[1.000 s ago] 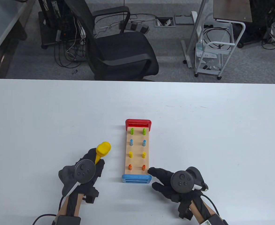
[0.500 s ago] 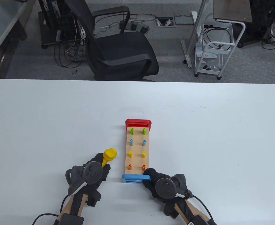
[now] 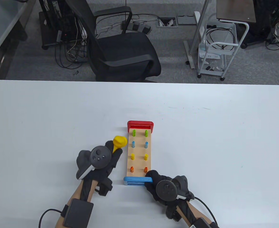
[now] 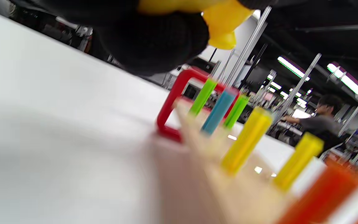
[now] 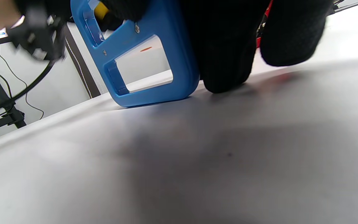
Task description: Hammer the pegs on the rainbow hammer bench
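Note:
The wooden hammer bench (image 3: pixel 139 163) lies on the white table, with a red end (image 3: pixel 140 124) far and a blue end (image 3: pixel 134 181) near. Pairs of green, blue, yellow and orange pegs (image 3: pixel 133 156) stand up from it; they also show in the left wrist view (image 4: pixel 246 143). My left hand (image 3: pixel 99 161) grips the yellow hammer (image 3: pixel 119 142), whose head is raised just left of the bench by the blue pegs. My right hand (image 3: pixel 158 184) holds the blue end's right corner; the right wrist view shows its fingers (image 5: pixel 225 46) against the blue frame (image 5: pixel 141 56).
A black office chair (image 3: pixel 120 52) stands beyond the table's far edge, and a white wire cart (image 3: pixel 215 52) is on the floor at the right. Bare white tabletop (image 3: pixel 213 147) lies right of the bench.
My left hand moved forward and right with the hammer, bringing its head from beside the yellow pegs up to the blue pegs. My right hand came in onto the blue end and stays there.

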Motion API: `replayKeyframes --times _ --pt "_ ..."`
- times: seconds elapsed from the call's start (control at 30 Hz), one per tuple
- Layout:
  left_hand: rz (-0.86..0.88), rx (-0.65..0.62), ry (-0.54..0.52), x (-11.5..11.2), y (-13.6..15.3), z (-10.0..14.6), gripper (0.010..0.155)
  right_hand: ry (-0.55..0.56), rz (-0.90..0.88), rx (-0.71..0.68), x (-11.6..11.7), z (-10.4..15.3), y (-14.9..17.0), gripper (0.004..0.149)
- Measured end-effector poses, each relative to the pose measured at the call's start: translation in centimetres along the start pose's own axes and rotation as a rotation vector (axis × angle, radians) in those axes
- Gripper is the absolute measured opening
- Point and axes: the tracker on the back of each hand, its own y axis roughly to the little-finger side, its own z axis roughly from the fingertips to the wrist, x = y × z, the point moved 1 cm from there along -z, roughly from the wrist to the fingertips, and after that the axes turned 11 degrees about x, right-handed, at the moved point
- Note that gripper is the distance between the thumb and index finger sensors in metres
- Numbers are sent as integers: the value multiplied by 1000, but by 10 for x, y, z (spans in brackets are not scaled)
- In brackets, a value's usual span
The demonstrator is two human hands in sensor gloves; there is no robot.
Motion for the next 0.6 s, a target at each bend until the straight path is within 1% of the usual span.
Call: replayKeyframes --times 0.03,0.1,0.17,0.2,0.23,0.3,0.33,0.37,0.4,0.43,0.47,0.5,0.53,0.57,0.6 --pt "14 -14 -17 4 -10 -10 69 -3 2 0 0 0 0 51" --pt "-31 -23 -6 -1 -21 -26 70 -3 0 -1 0 0 0 51" --pt "-189 -5 97 -19 -23 -43 70 -3 1 0 1 0 0 51" --pt "-288 11 172 -26 -22 -49 69 -4 2 2 1 0 0 51" --pt "-256 -8 137 -20 -25 -51 69 -3 2 1 1 0 0 51" --pt "-270 -11 199 -8 -32 -54 69 -4 0 0 1 0 0 51" --pt "-246 -22 163 0 -35 -53 69 -5 -1 -1 1 0 0 51" --pt "-195 -52 89 7 -37 -52 69 -7 -3 -4 1 -1 0 51" --pt "-164 -63 58 8 -37 -52 69 -8 -6 -7 1 -1 0 51" --pt "-158 -64 52 2 -35 -53 69 -9 -7 -8 1 -1 0 51" --pt "-218 -65 86 -8 -32 -55 69 -10 -7 -9 1 -1 0 51" --pt "-354 -53 173 -22 -27 -60 69 -11 -6 -8 1 -1 0 51" --pt "-432 -42 212 -24 -25 -60 69 -10 -6 -7 1 -1 0 51" --pt "-353 -66 144 -18 -25 -58 69 -10 -4 -6 1 -1 0 51" --pt "-313 -47 164 -12 -30 -59 69 -11 -3 -6 1 -1 0 51"
